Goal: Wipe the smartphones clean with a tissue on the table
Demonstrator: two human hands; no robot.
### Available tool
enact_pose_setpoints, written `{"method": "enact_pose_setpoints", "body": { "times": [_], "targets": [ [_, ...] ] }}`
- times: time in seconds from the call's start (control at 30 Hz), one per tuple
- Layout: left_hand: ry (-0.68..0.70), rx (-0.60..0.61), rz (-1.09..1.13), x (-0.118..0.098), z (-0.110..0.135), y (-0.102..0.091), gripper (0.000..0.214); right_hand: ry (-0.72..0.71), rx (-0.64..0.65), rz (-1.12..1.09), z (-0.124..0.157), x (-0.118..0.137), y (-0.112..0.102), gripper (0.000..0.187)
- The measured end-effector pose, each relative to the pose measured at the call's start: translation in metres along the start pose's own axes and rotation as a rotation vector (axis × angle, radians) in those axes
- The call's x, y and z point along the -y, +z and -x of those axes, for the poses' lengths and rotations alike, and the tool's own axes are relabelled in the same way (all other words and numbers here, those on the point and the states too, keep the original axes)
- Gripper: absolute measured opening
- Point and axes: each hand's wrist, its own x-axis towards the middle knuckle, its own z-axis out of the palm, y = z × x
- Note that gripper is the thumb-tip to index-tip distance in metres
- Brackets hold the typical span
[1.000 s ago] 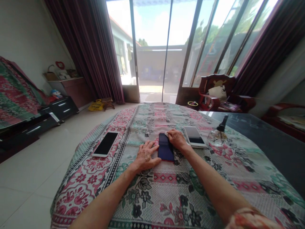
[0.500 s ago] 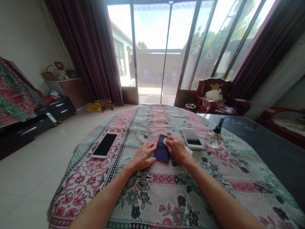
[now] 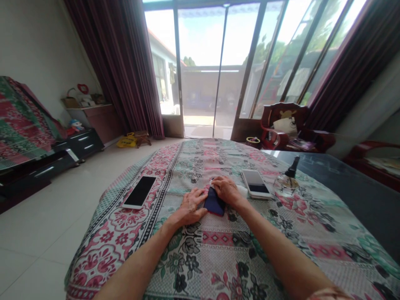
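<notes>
A view looking down over two bare forearms stretched across a table covered by a flowered tablecloth; a dark phone lay flat on the cloth in the middle, between the hands; the left hand was open and spread flat, gripping nothing, its fingertips pressed against the phone's left edge; the right hand was curled closed over a white cloth, bits of which showed at the fingertips and beside the wrist, and it bore down on the far part of the phone; the phone's long axis ran away from the person, its far end leaning a little to the left, its near end toward the person, dark face up, though whether that face was the screen or the back could not be told; judged from this, the wiping would go best with the left fingers bracing the edge so the phone did not slide, and the cloth drawn in light, even strokes along the length; a white phone with a black screen lay well apart to the left; another white phone lay near the right hand, with a glass spray bottle beyond it
</notes>
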Motion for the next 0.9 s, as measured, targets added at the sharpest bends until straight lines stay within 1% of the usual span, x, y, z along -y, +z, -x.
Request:
{"method": "enact_pose_setpoints", "body": {
  "times": [0.1,0.17,0.3,0.37,0.43,0.47,0.5,0.57,0.6,0.63,0.7,0.8,0.9],
  "targets": [
    [-0.002,-0.002,-0.007,0.000,0.000,0.000,0.056,0.016,0.019,0.006,-0.012,0.001,0.004,0.026],
    [0.004,-0.003,-0.009,-0.001,0.000,-0.002,0.055,0.010,0.017,0.006,-0.011,0.001,0.006,0.026],
    [0.007,-0.011,-0.005,-0.004,0.001,-0.004,0.054,-0.024,-0.013,-0.013,0.010,-0.001,-0.002,0.028],
    [0.006,-0.025,0.007,-0.005,0.001,-0.003,0.053,0.054,0.000,0.000,0.022,-0.004,-0.011,0.027],
    [-0.009,-0.073,0.034,-0.004,0.000,0.001,0.048,0.171,0.021,0.028,0.030,-0.009,-0.018,0.026],
    [-0.023,-0.114,0.055,-0.004,-0.002,0.004,0.045,0.210,0.007,0.039,0.031,-0.011,-0.021,0.026],
    [-0.041,-0.163,0.079,-0.004,-0.003,0.006,0.042,0.228,-0.024,0.046,0.032,-0.013,-0.022,0.026],
    [-0.077,-0.267,0.124,-0.004,-0.004,0.011,0.038,0.225,-0.107,0.054,0.030,-0.017,-0.021,0.025],
    [-0.083,-0.307,0.136,-0.005,-0.004,0.012,0.038,0.219,-0.127,0.059,0.029,-0.019,-0.018,0.025],
    [-0.081,-0.334,0.136,-0.007,-0.004,0.013,0.039,0.217,-0.124,0.066,0.027,-0.020,-0.016,0.025],
    [-0.060,-0.355,0.109,-0.012,-0.002,0.013,0.051,0.228,-0.081,0.082,0.025,-0.021,-0.010,0.024],
    [-0.009,-0.309,0.048,-0.021,0.000,0.013,0.071,0.238,-0.056,0.099,0.027,-0.019,-0.007,0.023],
    [-0.007,-0.250,0.023,-0.022,0.000,0.012,0.073,0.260,-0.038,0.113,0.030,-0.017,-0.010,0.022]
  ]
}}
